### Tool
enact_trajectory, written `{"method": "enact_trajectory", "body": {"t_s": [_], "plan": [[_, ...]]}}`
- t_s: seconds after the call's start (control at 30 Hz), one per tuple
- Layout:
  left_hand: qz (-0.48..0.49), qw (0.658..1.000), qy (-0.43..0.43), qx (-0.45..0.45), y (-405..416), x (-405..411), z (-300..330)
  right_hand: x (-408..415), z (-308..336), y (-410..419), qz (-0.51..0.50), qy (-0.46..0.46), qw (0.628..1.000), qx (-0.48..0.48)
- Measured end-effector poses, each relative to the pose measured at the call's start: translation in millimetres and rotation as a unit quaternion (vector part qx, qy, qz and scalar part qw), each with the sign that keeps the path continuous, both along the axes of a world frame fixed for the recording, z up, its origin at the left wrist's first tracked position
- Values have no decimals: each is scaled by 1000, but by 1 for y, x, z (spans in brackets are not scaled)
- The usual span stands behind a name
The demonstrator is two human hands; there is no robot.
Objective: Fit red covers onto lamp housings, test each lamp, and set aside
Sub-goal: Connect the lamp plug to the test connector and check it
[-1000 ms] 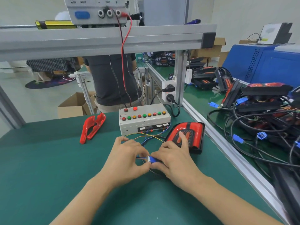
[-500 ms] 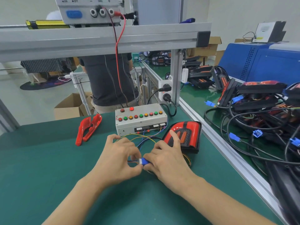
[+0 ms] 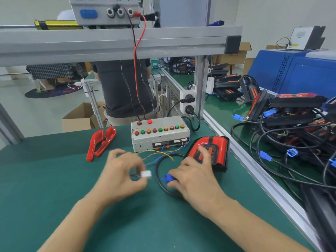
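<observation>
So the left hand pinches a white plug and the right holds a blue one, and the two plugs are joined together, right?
Not joined. The head view shows the white plug in the left hand and the blue plug in the right hand apart, with a gap between them.

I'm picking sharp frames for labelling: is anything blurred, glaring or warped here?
Head view: left hand and its white connector are motion-smeared; right hand is softer too; glare streaks the lamp cover; wide-angle bends the frame beam; lighting even.

Bright even light, blurred edges
</observation>
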State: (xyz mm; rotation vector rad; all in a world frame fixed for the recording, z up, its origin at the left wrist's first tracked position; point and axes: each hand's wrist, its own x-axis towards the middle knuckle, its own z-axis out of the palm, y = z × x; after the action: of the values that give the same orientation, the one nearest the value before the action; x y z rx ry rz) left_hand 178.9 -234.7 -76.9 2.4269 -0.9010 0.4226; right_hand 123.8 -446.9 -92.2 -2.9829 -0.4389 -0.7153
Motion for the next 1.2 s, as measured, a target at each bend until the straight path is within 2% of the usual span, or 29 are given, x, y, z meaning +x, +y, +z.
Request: {"method": "enact_trajectory", "body": {"t_s": [0.1, 0.23, 0.3, 0.4, 0.5, 0.6, 0.67, 0.73, 0.8, 0.87, 0.93, 1.0, 1.03, 1.1, 1.13, 1.2], "plan": [[12, 999, 44, -12, 22, 6, -4, 1, 1, -15, 6, 40, 998, 57], [-23, 995, 38, 88, 8, 2, -14, 2, -4, -12, 52, 55, 989, 127], [-23, 988, 65, 141, 5, -1, -19, -1, -7, -15, 67, 54, 987, 139], [-11, 989, 72, 130, 4, -4, -20, -10, -9, -23, 82, 68, 989, 104], [-15, 993, 11, 113, -14, -15, -13, -15, -10, -30, 72, 50, 994, 71], [-74, 987, -43, 138, -42, -25, -15, -17, -10, -37, 63, 41, 997, 26], [-100, 980, -27, 169, -61, -28, -19, -18, -15, -43, 46, 39, 998, -21], [-94, 979, 14, 182, -75, -26, -24, -20, -19, -50, 36, 37, 997, -55], [-82, 978, 15, 194, -83, -25, -31, -23, -21, -60, 53, 21, 995, -81], [-77, 979, 10, 190, -87, -25, -33, -26, -22, -72, 79, -6, 995, -53], [-81, 979, 8, 189, -86, -23, -35, -24, -17, -83, 57, -45, 995, 74], [-86, 980, 20, 179, -84, -23, -36, -20, -5, -92, -45, -50, 962, 266], [-90, 981, 31, 169, -83, -24, -37, -15, 2, -95, -107, -32, 931, 347], [-95, 980, 51, 167, -82, -25, -37, -3, 13, -103, -218, 36, 866, 449], [-97, 979, 55, 170, -82, -25, -37, 4, 17, -106, -250, 84, 825, 499], [-96, 978, 57, 178, -82, -25, -36, 17, 19, -108, -253, 182, 718, 623]]}}
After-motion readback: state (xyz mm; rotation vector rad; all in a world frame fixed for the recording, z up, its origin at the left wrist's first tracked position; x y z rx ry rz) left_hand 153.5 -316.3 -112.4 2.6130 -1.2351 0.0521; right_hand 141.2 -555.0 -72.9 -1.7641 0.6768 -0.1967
